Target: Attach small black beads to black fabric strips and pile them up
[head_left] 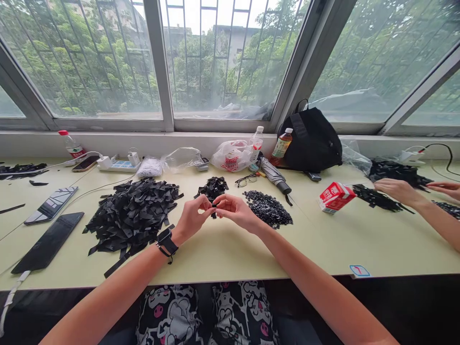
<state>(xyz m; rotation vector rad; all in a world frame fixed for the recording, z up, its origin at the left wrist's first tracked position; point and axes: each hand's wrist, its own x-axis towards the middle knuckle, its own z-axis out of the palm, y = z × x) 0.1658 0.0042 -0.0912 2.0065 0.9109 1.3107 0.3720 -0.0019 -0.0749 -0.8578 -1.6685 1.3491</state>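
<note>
Fingertips of my left hand (193, 216) and my right hand (237, 212) meet over the table, both pinching a short black strip (214, 215). Whether a small black ring is also between the fingers I cannot tell. Left of my hands lies a large heap of cut black strips (134, 215). A smaller pile of black pieces (215, 186) sits just beyond my fingertips. To the right of my right hand spreads a pile of small shiny black parts (269, 209). My left wrist wears a black watch (166, 239).
A red carton (335, 197) stands right, near a co-worker's hand (393, 190) at more black strips (377, 198). Glasses (246, 180), a folded umbrella (275, 175) and a black backpack (312, 139) lie toward the window. Phone (51, 205) and dark tablet-like slab (49, 242) are left.
</note>
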